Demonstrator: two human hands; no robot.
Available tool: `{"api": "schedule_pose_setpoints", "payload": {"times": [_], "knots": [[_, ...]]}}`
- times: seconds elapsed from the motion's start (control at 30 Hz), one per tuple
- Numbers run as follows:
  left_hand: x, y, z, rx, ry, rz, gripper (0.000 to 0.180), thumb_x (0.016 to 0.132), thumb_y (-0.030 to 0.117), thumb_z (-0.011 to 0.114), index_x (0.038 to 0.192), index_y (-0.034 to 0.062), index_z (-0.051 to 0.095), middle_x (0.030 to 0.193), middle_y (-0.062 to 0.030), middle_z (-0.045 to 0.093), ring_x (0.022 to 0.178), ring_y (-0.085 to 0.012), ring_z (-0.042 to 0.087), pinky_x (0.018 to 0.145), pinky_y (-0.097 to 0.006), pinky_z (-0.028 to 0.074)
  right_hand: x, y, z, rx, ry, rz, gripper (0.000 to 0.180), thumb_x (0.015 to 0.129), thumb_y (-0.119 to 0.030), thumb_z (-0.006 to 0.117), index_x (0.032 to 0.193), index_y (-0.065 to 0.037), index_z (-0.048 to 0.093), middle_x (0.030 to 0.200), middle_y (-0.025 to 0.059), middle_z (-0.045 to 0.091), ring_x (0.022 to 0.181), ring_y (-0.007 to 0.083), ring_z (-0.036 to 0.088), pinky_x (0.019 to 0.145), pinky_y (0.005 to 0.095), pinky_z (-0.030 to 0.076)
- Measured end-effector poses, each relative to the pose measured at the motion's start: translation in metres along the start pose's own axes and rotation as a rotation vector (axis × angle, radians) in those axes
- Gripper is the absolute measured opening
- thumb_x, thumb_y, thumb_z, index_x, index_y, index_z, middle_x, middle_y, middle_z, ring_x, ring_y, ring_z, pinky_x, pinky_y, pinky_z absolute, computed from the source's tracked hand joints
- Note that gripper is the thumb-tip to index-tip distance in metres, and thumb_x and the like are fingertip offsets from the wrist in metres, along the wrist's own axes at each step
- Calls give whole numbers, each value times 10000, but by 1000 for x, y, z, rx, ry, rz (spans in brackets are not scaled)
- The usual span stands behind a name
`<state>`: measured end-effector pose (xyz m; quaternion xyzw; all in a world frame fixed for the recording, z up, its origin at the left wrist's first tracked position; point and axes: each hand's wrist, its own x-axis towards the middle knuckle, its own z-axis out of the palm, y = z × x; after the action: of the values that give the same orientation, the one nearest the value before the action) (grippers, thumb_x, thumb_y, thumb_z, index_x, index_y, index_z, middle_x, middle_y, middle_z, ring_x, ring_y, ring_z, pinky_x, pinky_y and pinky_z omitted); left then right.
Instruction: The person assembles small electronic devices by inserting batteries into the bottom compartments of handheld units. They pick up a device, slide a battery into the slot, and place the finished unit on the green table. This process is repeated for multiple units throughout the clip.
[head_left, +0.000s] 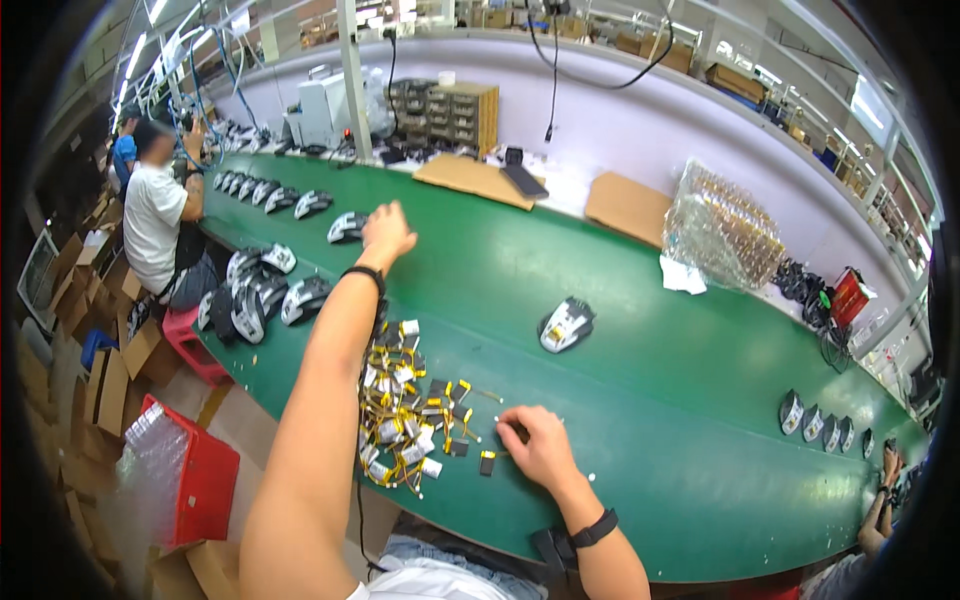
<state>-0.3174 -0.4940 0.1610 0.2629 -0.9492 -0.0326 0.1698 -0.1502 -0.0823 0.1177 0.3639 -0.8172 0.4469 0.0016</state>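
My left hand (388, 232) reaches far across the green table, right beside a grey-and-black computer mouse shell (346, 227). Its thumb stands apart from the fingers, and nothing shows in its grasp; whether it touches the shell is unclear. Nearer to me, my right hand (540, 445) rests low over the table with thumb and fingers curled together. What they hold, if anything, is too small to make out. Close to those fingertips lies a small battery pack (487, 462) with yellow tape. A heap of wired battery packs (400, 425) spreads to its left. One open mouse shell (567, 325) sits mid-table.
More mouse shells (262, 290) are piled at the left, with a row (265, 192) behind them. Another row (830, 432) stands at the right. Cardboard sheets (628, 208) and a plastic-wrapped stack (725, 228) line the back. Co-workers (160, 215) work at both ends.
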Motion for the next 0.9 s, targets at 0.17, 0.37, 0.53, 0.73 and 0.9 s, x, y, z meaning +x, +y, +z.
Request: {"api": "schedule_pose_setpoints", "payload": {"times": [0.17, 0.37, 0.53, 0.73, 0.9], "knots": [[6, -39, 27, -185, -272, -116, 1042, 683, 505, 812, 1455, 45, 284, 1457, -214, 397, 1328, -402, 422, 1043, -519, 416, -3, 5, -5, 237, 100, 170, 141, 836, -153, 709, 862, -16, 687, 719, 78, 663, 619, 154, 604, 596, 285, 482], [12, -10, 10, -204, -359, -255, 958, 652, 464, 846, 1403, 51, 418, 1451, -208, 403, 1323, -381, 429, 1041, -501, 423, -3, 11, -14, 410, 175, 328, 167, 848, -152, 721, 835, 9, 677, 682, -10, 625, 607, 40, 515, 570, 217, 429], [19, -27, 18, -211, -251, -43, 929, 575, 456, 891, 1245, -40, 483, 1266, -232, 572, 1161, -394, 572, 960, -416, 493, -2, 24, -7, 747, 266, 388, 135, 902, -130, 683, 905, 2, 650, 674, -40, 575, 583, 24, 474, 530, 202, 366], [-69, 60, -54, -1257, -307, 167, 705, 726, 350, 847, 1205, -4, 471, 1030, -96, 628, 878, -174, 653, 763, -370, 564, -9, 31, -26, 959, 408, 401, 95, 925, -96, 647, 947, -4, 641, 711, -28, 582, 601, 31, 474, 544, 194, 356], [-181, 79, -120, -1694, -694, 228, 463, 886, 249, 682, 1250, 28, 499, 1036, -85, 634, 880, -192, 670, 764, -410, 604, -13, 20, -31, 984, 223, 368, 121, 898, -121, 664, 918, -3, 678, 759, -10, 617, 658, 47, 485, 607, 214, 379]]}}
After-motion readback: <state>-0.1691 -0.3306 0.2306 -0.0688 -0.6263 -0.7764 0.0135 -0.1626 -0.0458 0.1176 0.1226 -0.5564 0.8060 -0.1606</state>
